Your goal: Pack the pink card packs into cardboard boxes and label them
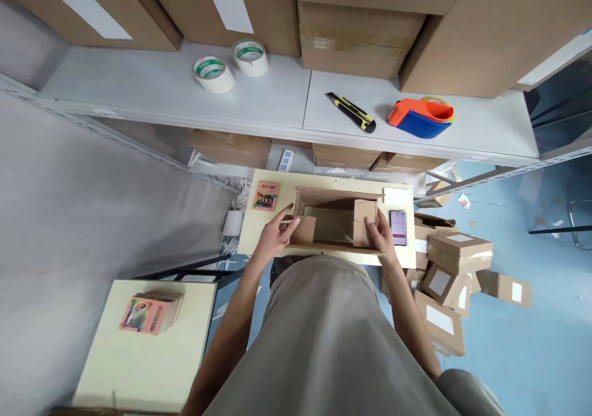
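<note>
An opened cardboard box [333,249] stands on the small cream table [287,185] in front of my body. Its two short end flaps are folded inward, and nothing shows inside it. My left hand [275,236] grips the left end, thumb on the left flap and fingers around the outside. At the opposite end, my right hand [383,234] holds the box with its thumb on the right flap. Left of the box lies a pink booklet [266,195]. A phone [398,227] with a lit screen rests just right of my right hand, below a white paper [396,196].
On the grey shelf [268,105] ahead are two tape rolls [213,75], a utility knife [351,113] and an orange-blue tape dispenser [422,118]. Several boxes [460,252] pile on the floor at right. A side table [152,367] at left bears stacked pink booklets [152,313].
</note>
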`<state>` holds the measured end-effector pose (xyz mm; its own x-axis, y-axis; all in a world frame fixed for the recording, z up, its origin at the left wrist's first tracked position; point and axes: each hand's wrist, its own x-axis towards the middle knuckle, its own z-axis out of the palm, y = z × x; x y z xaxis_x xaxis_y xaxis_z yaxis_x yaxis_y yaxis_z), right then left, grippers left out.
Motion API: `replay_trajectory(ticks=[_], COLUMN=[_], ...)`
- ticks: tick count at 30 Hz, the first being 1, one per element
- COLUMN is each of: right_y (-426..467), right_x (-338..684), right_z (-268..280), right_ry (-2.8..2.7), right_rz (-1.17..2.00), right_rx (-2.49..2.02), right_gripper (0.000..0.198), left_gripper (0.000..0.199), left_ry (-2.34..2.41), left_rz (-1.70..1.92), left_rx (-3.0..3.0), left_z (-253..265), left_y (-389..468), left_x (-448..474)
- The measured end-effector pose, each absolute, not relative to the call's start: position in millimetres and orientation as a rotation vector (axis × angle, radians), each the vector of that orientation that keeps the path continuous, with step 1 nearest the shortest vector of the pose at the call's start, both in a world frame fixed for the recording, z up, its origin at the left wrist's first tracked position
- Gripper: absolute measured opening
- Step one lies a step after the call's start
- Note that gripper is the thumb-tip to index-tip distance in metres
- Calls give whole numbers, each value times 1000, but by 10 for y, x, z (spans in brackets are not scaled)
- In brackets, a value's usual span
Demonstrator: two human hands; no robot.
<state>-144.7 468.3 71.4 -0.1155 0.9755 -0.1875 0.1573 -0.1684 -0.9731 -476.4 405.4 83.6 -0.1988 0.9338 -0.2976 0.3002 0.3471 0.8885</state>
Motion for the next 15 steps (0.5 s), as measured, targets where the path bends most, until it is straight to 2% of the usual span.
replay_trajectory(ticks=[8,15], right_y=[4728,4724], right_x=[-1428,-1387], right_z=[728,736], right_ry=[-1289,-1305], right_rz=[1427,1406], right_rx=[-1307,-1312], right_gripper=[71,76], left_gripper=[51,49], left_ry=[1660,1693], left_rz=[854,915], left_rx=[1461,1425], left_z=[710,719], left_y=[4016,4041], left_x=[-4741,-4785])
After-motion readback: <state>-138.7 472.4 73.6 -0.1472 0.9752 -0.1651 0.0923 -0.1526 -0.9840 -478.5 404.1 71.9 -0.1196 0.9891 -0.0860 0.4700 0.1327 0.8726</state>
